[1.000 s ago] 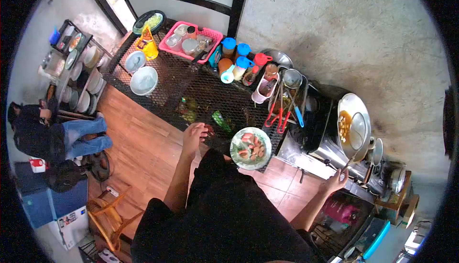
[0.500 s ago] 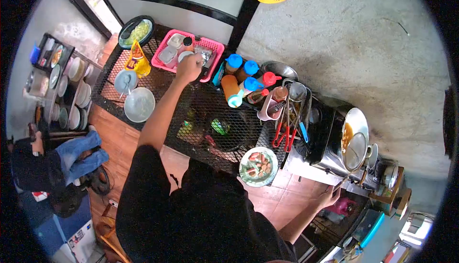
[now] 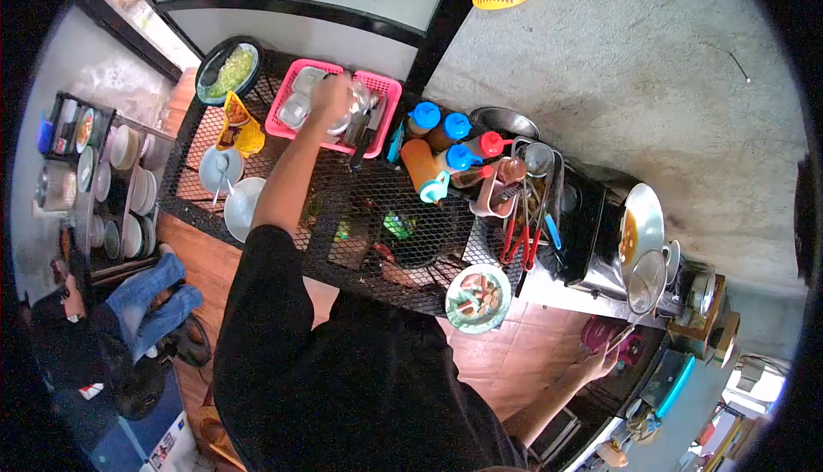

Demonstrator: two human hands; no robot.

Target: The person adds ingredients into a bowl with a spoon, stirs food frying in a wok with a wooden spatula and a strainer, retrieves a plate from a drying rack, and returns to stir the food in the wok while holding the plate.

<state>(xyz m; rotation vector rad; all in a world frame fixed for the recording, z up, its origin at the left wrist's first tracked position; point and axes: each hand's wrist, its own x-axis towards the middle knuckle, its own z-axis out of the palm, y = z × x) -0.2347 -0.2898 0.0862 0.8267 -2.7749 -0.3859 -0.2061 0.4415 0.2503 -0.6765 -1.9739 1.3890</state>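
Observation:
Over the pink basket (image 3: 390, 112), my left hand (image 3: 333, 99) reaches in among the jars and containers; its fingers are too small and covered to tell what they touch. At the lower right, my right hand (image 3: 597, 363) is closed around the handle of a wire strainer (image 3: 646, 282). The strainer is at the front rim of the wok (image 3: 641, 223), in which brown liquid lies. A pale green plate (image 3: 478, 324) with sliced sausage pieces rests at the near edge of the mesh table.
Sauce bottles (image 3: 420, 163) with coloured caps and red-handled tongs (image 3: 529, 253) stand between basket and stove. Bowls (image 3: 243, 206), a yellow packet (image 3: 243, 136) and a dish of shredded greens (image 3: 231, 72) are at the left. Another person (image 3: 73, 326) sits at the far left.
My left hand has moved from the table's near side up and away into the basket. My right hand has drawn the strainer back to the wok's rim. The view has shifted.

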